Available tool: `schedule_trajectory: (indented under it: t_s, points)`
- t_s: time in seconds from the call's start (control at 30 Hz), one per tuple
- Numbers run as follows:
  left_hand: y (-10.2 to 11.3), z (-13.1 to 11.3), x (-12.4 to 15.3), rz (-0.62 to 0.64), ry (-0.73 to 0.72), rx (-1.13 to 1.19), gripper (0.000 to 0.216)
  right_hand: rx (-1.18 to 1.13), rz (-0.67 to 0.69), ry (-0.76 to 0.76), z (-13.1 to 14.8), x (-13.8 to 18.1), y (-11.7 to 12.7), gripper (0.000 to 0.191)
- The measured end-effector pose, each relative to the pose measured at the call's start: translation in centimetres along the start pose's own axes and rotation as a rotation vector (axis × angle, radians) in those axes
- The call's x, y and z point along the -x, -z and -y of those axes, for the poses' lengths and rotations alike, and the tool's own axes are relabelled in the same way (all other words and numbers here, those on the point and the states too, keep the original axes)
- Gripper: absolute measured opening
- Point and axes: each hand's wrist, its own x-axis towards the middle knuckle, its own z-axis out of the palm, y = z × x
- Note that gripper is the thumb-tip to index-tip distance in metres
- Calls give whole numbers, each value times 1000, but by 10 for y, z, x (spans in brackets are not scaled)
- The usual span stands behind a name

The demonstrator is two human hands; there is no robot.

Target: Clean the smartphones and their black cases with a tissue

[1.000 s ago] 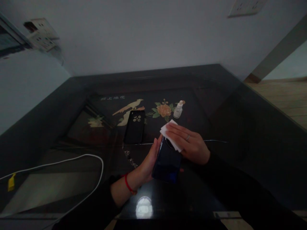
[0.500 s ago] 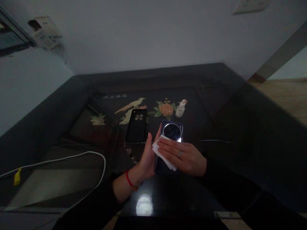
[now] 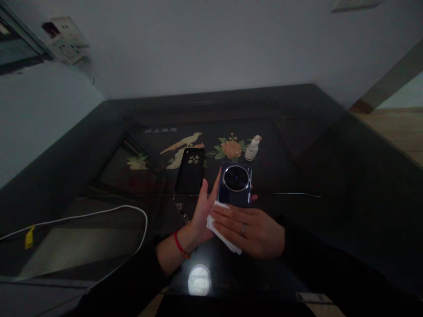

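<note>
A dark blue smartphone lies back side up in my left hand, its large round camera ring facing me. My left fingers pass beneath the phone, and their tips show at its right edge. My right hand presses a folded white cloth flat over the phone's lower half, which is hidden under cloth and fingers. Left of the phone, on the dark tabletop, rests a black phone case with a beaded strap trailing from its lower end.
A small clear spray bottle stands behind the phone on the glossy dark table, near an inlaid flower and bird picture. A white cable with a yellow tag curves across the left side. Wall sockets hang at the upper left.
My right hand has slid the cloth down the phone toward me, uncovering the whole camera ring and the area just below it. My left hand still holds the phone in nearly the same place.
</note>
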Motion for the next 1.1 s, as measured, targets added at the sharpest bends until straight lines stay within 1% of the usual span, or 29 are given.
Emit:
schedule_trajectory:
  t_s: [0.07, 0.13, 0.23, 0.3, 0.37, 0.5, 0.53, 0.57, 0.67, 0.73, 0.8, 0.97, 1.03, 1.1]
  points:
    - [0, -2, 0, 30, -2, -12, 71, -42, -8, 87, 4, -2, -1, 29]
    - [1, -3, 0, 33, -1, -2, 73, -34, -19, 82, 3, -1, 1, 29]
    - [3, -1, -1, -12, 7, 28, 67, 80, -34, -95, -4, 2, 5, 31]
    - [3, 0, -1, -49, -2, 41, 65, 133, -33, -164, -5, 3, 6, 31]
    - [3, 1, 0, -38, 1, 28, 66, 102, -30, -132, -2, 1, 3, 30]
    - [1, -2, 1, 59, 33, -7, 75, -13, -31, 28, 7, -2, -2, 30]
    - [1, -3, 1, 60, 32, -5, 77, -15, -32, 29, 7, -3, -2, 29]
    - [1, -3, 1, 47, 28, 0, 77, 0, -33, 5, 6, -2, -1, 29]
    - [1, -3, 1, -36, 23, 31, 73, 100, -51, -143, -2, 0, 2, 30]
    - [0, -2, 0, -76, 17, 52, 70, 126, -39, -189, -4, 1, 2, 31]
    - [-1, -3, 0, -69, 12, 43, 69, 83, -15, -154, 0, 0, 1, 30]
    - [-1, -9, 1, 63, -2, -7, 78, -59, 2, 83, 12, -2, -2, 27]
    - [0, -10, 1, 64, -23, -7, 78, -54, -18, 68, 8, 0, 0, 26]
    - [1, -11, 0, 21, -35, 2, 75, 4, -43, -55, -1, 4, 4, 27]
